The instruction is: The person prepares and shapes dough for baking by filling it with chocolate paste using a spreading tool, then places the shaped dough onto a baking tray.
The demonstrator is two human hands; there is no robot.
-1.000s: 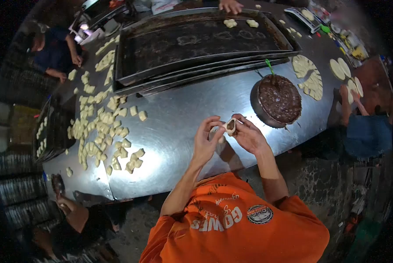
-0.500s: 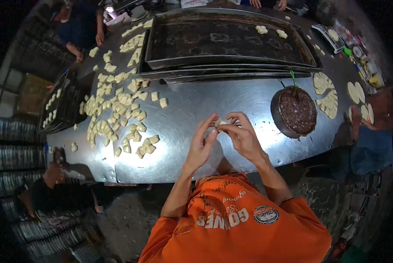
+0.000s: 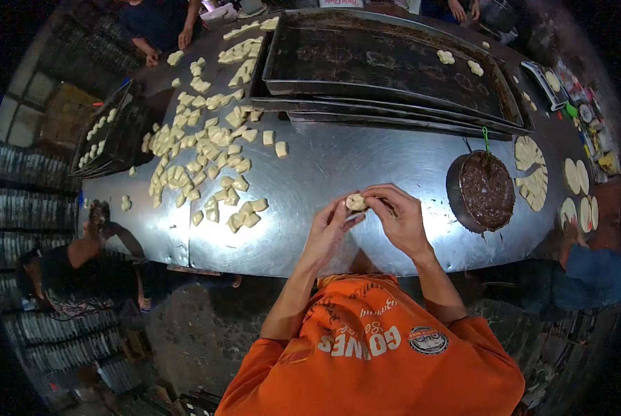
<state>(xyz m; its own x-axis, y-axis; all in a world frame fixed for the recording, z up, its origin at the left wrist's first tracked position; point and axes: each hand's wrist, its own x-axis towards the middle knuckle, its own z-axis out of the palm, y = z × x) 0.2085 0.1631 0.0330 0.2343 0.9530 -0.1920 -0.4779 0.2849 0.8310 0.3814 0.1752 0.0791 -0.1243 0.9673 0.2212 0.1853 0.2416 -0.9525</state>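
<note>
A small pale dough piece is pinched between my two hands, above the metal table near its front edge. My left hand has thumb and fingers closed on its left side. From the right, my right hand grips it with thumb and fingertips. To the right of my hands stands a round pan of dark brown filling, with a green-handled utensil sticking out. Many cut dough pieces lie scattered to the left.
Stacked black baking trays stand at the back, with two shaped dough pieces on top. Flattened dough and dough ovals lie at right. Another tray stack is at left. Co-workers' hands show around the table.
The view has shifted, so the table's things appear further right. My fingers have turned the dough piece, and more of it shows between them now.
</note>
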